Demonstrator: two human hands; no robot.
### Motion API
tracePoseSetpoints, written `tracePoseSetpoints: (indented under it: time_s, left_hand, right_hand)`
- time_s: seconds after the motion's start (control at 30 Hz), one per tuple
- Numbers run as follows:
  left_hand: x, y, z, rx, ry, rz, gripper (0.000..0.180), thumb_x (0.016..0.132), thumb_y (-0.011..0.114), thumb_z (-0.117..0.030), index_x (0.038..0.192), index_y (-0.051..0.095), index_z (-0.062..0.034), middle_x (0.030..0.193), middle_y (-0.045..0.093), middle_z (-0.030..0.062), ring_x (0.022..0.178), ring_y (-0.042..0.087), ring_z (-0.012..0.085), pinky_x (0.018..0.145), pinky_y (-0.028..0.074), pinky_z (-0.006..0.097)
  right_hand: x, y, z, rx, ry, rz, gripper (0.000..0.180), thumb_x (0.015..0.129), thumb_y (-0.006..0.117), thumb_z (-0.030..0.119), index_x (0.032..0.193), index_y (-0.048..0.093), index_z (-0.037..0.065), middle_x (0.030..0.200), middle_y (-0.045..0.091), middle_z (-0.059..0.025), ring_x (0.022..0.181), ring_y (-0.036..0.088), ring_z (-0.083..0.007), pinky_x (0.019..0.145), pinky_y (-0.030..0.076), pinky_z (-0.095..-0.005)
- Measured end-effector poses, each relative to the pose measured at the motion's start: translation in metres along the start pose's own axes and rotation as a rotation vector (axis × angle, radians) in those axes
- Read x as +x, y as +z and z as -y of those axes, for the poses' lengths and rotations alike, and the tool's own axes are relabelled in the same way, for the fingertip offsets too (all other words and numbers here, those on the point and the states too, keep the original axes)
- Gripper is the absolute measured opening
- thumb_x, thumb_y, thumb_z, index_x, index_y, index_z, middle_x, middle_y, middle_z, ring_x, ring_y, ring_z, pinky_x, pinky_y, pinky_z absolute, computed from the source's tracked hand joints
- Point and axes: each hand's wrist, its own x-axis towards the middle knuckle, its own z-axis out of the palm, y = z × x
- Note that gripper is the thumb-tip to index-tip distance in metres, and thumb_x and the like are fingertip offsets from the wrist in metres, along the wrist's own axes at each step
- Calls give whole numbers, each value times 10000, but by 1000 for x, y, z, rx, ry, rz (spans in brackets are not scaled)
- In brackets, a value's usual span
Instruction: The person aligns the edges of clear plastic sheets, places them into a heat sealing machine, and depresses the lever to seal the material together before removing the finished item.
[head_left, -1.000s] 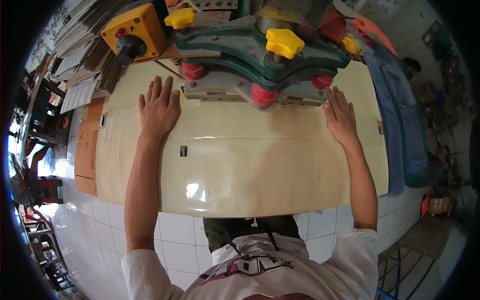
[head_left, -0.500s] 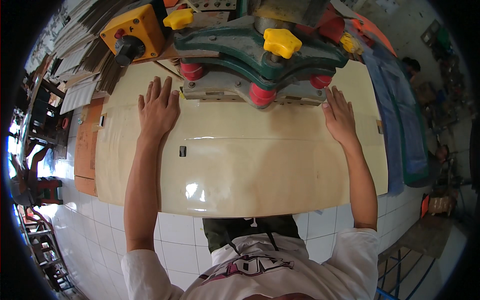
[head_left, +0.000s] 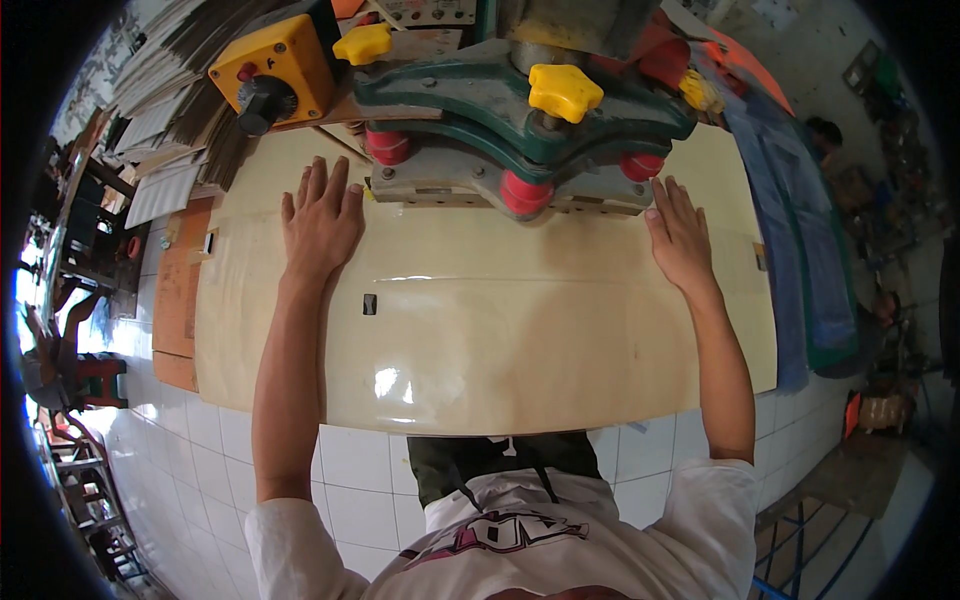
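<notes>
Cream tabletop (head_left: 520,370) bears left hand (head_left: 323,232), right hand (head_left: 682,242) flat.

The cream board (head_left: 530,350) lay flat, its surface glossy (light glared near the front edge), with a small dark patch (head_left: 370,304) left of centre. Its far part ran beneath the green press (head_left: 450,105), whose grey plate (head_left: 470,182) sat low, whether touching the board could not be told.
</notes>
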Motion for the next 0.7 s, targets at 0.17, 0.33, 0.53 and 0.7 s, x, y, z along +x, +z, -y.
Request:
tracePoseSetpoints:
  time_s: [0.17,0.33,0.53,0.7]
  left_hand:
    - [-1,2,3,17,11,-16,543,1018,376,-416,1505,431,-183,1589,337,164,1484,285,335,1200,168,560]
    - [-1,-2,0,30,-8,37,537,1038,357,-408,1527,403,-192,1622,289,121,1509,233,302,1205,154,542]
    - [-2,-4,-4,20,-14,25,535,1039,358,-416,1518,417,-185,1611,309,127,1503,247,305,1206,158,540]
    - [-1,4,-1,14,-7,-23,531,1034,371,-414,1505,437,-177,1600,327,138,1494,267,315,1205,163,539]
  right_hand:
    - [0,2,0,6,-6,-4,577,1053,293,438,1554,333,155,1624,274,-130,1507,230,-313,1199,159,-558]
    - [0,2,-2,0,-5,-5,581,1057,281,449,1555,331,156,1624,275,-129,1507,231,-314,1199,155,-560]
    - [1,1,-1,5,-2,0,572,1057,295,439,1553,336,156,1623,277,-129,1507,231,-318,1199,158,-560]
    - [1,-2,-1,-6,-6,-3,554,1055,319,408,1544,348,149,1617,289,-134,1505,236,-316,1198,167,-556]
